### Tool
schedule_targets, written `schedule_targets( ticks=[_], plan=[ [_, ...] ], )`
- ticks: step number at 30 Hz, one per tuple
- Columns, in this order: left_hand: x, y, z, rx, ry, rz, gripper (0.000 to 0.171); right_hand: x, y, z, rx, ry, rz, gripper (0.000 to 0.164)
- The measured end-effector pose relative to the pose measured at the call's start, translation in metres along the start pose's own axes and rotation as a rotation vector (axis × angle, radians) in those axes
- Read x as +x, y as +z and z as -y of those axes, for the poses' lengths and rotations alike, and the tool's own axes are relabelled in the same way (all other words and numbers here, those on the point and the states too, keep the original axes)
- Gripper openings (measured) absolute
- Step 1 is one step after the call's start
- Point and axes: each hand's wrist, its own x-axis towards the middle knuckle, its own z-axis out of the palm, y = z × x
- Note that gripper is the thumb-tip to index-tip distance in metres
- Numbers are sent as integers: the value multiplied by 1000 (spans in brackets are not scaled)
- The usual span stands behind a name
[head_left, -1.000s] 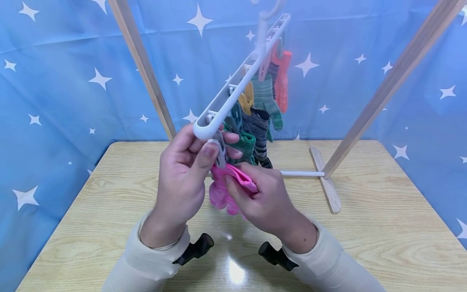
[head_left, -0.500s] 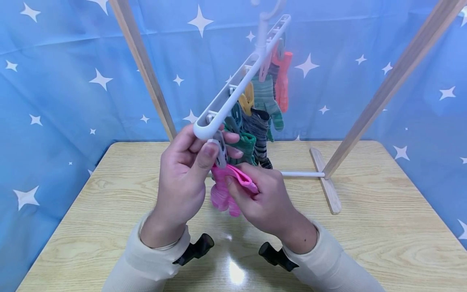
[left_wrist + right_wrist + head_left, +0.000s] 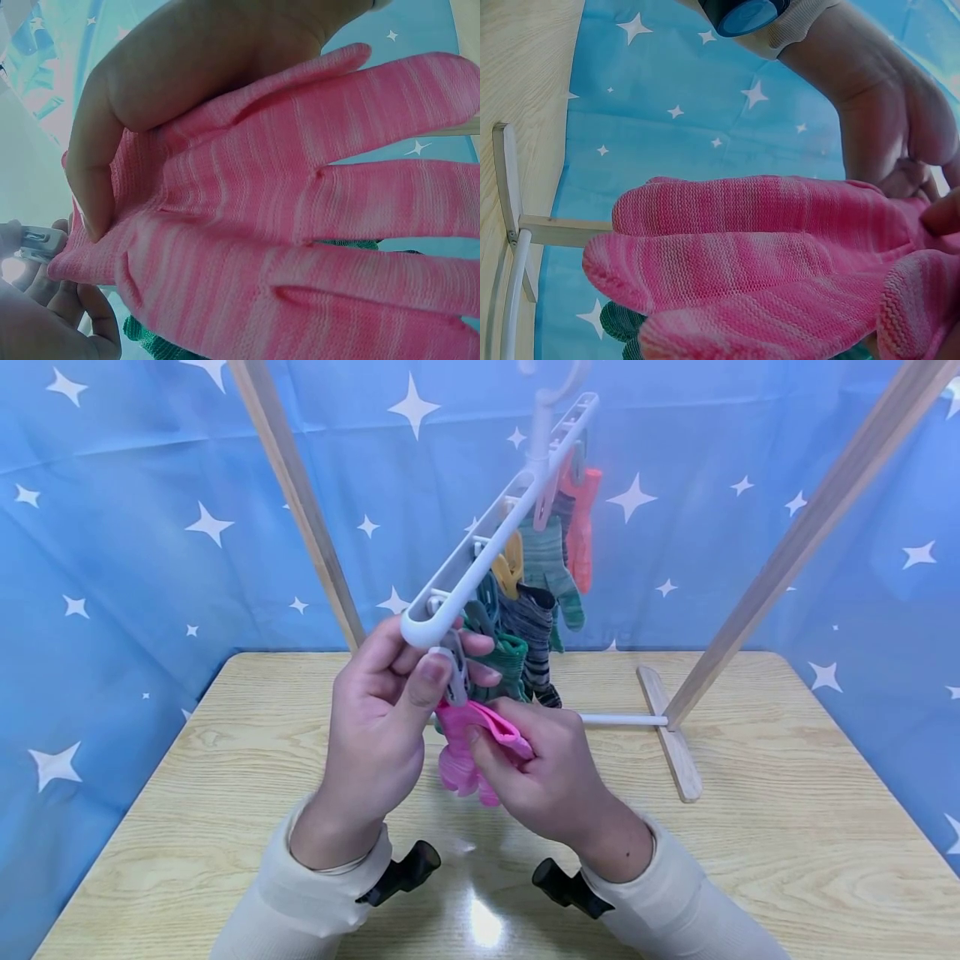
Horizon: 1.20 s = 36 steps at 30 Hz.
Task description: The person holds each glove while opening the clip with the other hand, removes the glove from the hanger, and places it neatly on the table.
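Note:
A pink striped knit glove (image 3: pixel 463 747) hangs fingers down below the near end of a white clip hanger (image 3: pixel 480 560). My right hand (image 3: pixel 543 768) pinches its folded cuff between thumb and fingers. The left hand (image 3: pixel 378 710) holds a grey clothespin (image 3: pixel 455 677) under the hanger's end, thumb on its near side. The pin's tip meets the cuff's upper edge. Seen from the left wrist, the glove (image 3: pixel 225 195) fills the middle, its fingers spread to the right. In the right wrist view the glove (image 3: pixel 757 247) covers the lower half.
More gloves hang along the bar: a green one (image 3: pixel 510 664), a black-grey one (image 3: pixel 531 631), a pale green one (image 3: pixel 546 556) and an orange one (image 3: pixel 582 531). A yellow clothespin (image 3: pixel 510 564) grips in mid-row. Wooden posts (image 3: pixel 795 539) stand either side on the table (image 3: pixel 810 860).
The glove's hanging fingers have swung slightly right. Both hands keep their grip almost in place.

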Motion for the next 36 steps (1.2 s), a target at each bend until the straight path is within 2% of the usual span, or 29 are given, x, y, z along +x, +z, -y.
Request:
schedule_targets(
  ticks=[21, 29, 36],
  plan=[
    [1, 0, -3, -5, 20, -1, 61, 4, -1, 4, -2, 14, 5, 15],
    [1, 0, -2, -6, 3, -6, 57, 4, -1, 4, 3, 13, -2, 16],
    [-1, 0, -1, -7, -7, -14, 60, 0, 3, 4, -4, 2, -19, 21]
  ],
)
